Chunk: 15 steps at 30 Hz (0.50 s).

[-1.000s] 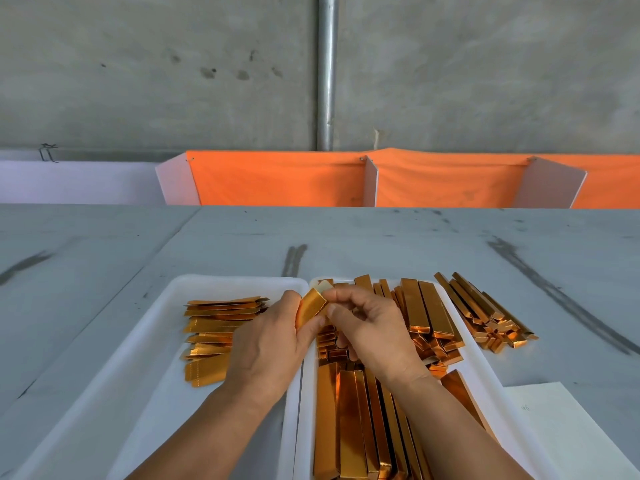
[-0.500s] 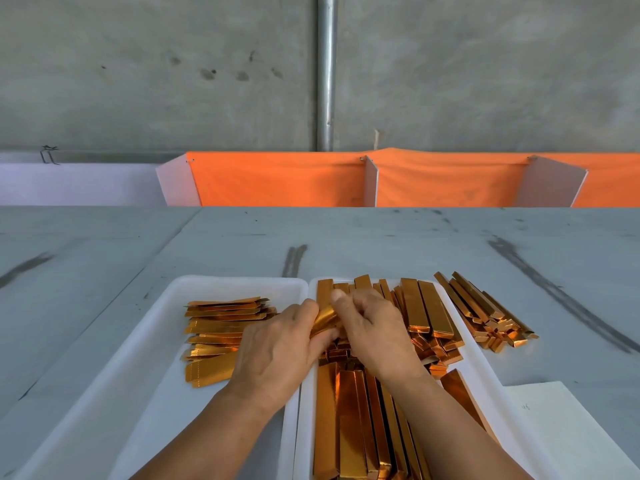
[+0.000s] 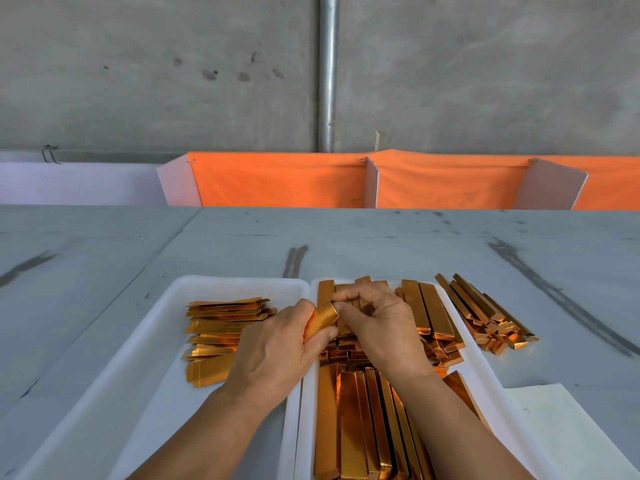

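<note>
Folding the gold strip (image 3: 323,320) over the seam between two trays, the left grip (image 3: 277,351) and right grip (image 3: 384,327) both pinch it. Squeezing too hard could crush the crease. A slip would drop it among the folded sleeves (image 3: 349,427) in the right tray (image 3: 485,372), unfinished.
</note>
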Motion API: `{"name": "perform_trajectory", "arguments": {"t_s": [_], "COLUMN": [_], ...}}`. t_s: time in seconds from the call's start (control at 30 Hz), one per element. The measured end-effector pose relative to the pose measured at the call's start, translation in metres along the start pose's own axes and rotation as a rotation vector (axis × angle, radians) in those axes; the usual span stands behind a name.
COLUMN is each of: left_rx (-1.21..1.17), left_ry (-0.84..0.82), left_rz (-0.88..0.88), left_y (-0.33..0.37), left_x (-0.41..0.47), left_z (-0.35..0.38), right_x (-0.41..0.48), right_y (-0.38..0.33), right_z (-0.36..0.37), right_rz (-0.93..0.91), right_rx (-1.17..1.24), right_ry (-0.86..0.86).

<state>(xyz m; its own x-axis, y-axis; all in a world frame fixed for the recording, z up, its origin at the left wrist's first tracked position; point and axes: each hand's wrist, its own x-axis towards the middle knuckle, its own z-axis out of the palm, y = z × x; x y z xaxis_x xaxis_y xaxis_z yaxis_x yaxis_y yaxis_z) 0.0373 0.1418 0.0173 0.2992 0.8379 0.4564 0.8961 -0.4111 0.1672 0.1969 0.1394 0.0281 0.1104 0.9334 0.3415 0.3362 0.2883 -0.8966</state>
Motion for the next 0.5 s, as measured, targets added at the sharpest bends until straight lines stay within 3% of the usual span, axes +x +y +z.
{"name": "perform_trajectory", "arguments": {"t_s": [0.13, 0.5], "left_rx": [0.006, -0.065], "left_ry": [-0.007, 0.069], "left_rz": [0.013, -0.01], "left_y": [-0.0008, -0.0017], "left_x": [0.0002, 0.0007], "left_z": [0.0002, 0.0039], "right_x": [-0.0002, -0.0056], "right_y": [0.001, -0.0082], "right_z": [0.0, -0.0003], "right_rz": [0.023, 0.167], "right_rx": [-0.072, 0.241], "right_ry": [-0.018, -0.167]}}
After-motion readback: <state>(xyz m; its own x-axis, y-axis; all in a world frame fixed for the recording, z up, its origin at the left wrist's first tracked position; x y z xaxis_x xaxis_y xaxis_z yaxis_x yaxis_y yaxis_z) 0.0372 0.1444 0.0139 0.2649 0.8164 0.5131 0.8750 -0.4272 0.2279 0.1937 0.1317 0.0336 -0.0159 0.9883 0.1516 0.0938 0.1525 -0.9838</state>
